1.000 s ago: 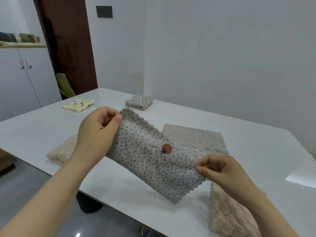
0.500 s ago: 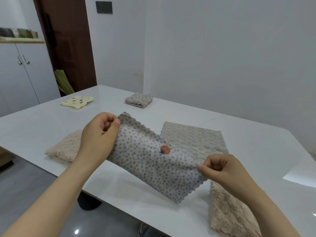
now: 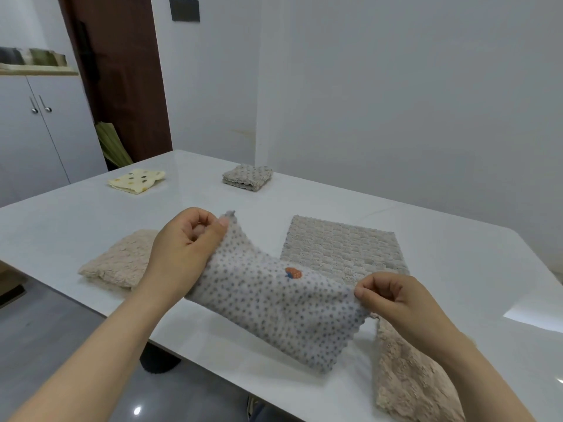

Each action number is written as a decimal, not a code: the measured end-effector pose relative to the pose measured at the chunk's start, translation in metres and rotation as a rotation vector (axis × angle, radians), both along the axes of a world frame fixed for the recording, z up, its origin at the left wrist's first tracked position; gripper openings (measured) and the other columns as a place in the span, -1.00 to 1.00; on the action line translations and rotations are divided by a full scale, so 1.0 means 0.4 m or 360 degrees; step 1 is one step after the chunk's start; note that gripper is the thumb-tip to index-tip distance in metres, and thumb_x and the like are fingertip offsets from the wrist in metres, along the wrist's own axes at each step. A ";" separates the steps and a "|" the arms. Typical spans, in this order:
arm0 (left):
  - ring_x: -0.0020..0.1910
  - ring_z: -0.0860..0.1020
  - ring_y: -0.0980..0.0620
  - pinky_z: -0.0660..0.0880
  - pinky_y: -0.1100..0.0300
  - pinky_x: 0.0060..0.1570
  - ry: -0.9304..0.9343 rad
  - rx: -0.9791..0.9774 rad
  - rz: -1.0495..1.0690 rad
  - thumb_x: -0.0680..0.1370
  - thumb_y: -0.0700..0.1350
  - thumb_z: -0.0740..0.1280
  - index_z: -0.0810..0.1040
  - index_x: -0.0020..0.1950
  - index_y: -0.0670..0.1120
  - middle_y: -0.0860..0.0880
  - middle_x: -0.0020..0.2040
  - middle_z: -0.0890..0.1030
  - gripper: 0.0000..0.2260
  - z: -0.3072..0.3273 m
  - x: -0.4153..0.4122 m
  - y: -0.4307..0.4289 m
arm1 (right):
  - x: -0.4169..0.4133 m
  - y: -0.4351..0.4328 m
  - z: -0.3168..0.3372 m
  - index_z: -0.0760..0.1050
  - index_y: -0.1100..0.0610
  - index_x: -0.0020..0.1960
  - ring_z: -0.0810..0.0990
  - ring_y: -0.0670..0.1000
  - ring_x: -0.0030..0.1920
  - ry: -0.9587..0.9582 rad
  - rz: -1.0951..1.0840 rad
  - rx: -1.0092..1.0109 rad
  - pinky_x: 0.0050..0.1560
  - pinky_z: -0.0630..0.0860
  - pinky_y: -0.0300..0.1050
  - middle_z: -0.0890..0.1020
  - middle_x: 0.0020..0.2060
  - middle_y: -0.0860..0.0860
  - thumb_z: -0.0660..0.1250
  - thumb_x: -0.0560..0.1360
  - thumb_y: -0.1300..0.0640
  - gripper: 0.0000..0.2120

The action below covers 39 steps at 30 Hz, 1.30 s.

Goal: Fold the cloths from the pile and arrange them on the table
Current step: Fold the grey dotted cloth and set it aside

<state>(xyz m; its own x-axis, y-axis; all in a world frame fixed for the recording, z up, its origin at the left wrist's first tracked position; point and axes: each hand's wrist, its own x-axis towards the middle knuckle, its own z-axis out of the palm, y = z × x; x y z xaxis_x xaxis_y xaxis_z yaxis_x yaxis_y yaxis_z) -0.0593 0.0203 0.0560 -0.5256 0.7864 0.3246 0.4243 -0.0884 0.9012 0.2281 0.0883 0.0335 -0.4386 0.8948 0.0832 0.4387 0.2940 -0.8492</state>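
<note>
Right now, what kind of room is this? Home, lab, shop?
Probably a plain office or meeting-type room, not clearly a home. Cues: a large white table against bare white walls, a white two-door cabinet, and a dark wooden door. Nothing marks it as a kitchen or a shop.

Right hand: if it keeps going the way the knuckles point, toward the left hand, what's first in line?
The dotted cloth that the right hand pinches, sagging between both hands. Beyond that, the left hand. Depth is hard to judge from one view.

Glossy white counter [image 3: 426,300]; soft fleecy dotted cloth [image 3: 274,309]; plush beige cloth [image 3: 405,382]; nubby woven grey cloth [image 3: 341,248].
</note>
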 end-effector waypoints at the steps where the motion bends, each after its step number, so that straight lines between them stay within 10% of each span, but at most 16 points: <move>1: -0.32 0.44 0.01 0.37 0.13 -0.25 -0.0023 0.0019 -0.0031 0.52 0.01 0.34 0.53 -0.20 -0.08 -0.10 -0.36 0.47 -0.81 0.001 0.000 -0.001 | 0.000 0.001 -0.003 0.61 0.13 -0.25 0.59 -0.16 -0.36 -0.0002 -0.0004 -0.0009 -0.26 0.45 -0.41 0.65 -0.41 -0.04 0.35 0.52 0.18 -0.82; 13: -0.26 0.51 -0.05 0.45 0.04 -0.19 -0.0275 0.0287 -0.0255 0.59 -0.02 0.24 0.45 -0.12 -0.08 -0.20 -0.23 0.54 -0.84 0.076 0.020 0.013 | -0.029 0.014 -0.022 0.56 0.22 -0.14 0.63 -0.07 -0.26 0.0412 -0.0057 -0.0411 -0.14 0.57 -0.19 0.68 -0.31 -0.01 0.30 0.56 0.14 -0.82; 22: -0.26 0.51 -0.10 0.45 0.07 -0.19 0.0059 0.0198 -0.0513 0.55 0.02 0.27 0.49 -0.11 -0.07 -0.46 -0.11 0.54 -0.83 0.207 0.031 0.044 | -0.087 0.016 -0.038 0.57 0.03 0.13 0.67 -0.04 -0.11 0.0347 0.0185 -0.0442 -0.12 0.54 -0.21 0.73 -0.11 0.02 0.50 0.41 0.19 -0.69; 27: -0.27 0.49 -0.11 0.43 0.06 -0.19 0.0153 0.0167 -0.0595 0.51 0.07 0.29 0.50 -0.12 -0.04 -0.31 -0.20 0.55 -0.82 0.255 0.034 0.043 | -0.128 0.021 -0.051 0.61 -0.19 0.03 0.56 -0.20 -0.02 0.0068 0.0124 -0.0031 0.03 0.51 -0.31 0.65 -0.04 -0.16 0.51 0.36 0.02 -0.73; 32: -0.26 0.49 -0.09 0.44 0.06 -0.15 0.0183 0.0198 -0.0532 0.56 0.01 0.27 0.50 -0.11 -0.04 -0.24 -0.20 0.54 -0.86 0.270 0.028 0.038 | -0.141 0.027 -0.050 0.65 0.04 -0.07 0.61 -0.03 0.01 0.0161 0.0196 0.0053 0.01 0.60 0.03 0.67 -0.07 0.01 0.43 0.45 0.12 -0.93; 39: -0.37 0.55 0.18 0.50 0.36 -0.35 0.0022 0.0288 -0.0359 0.58 -0.04 0.25 0.49 -0.13 -0.06 0.08 -0.35 0.61 -0.86 0.245 0.005 0.034 | -0.088 0.019 -0.055 0.62 0.16 -0.28 0.69 0.11 -0.05 0.0935 0.0112 -0.0436 0.02 0.62 -0.06 0.72 -0.13 0.16 0.56 0.28 -0.07 -0.70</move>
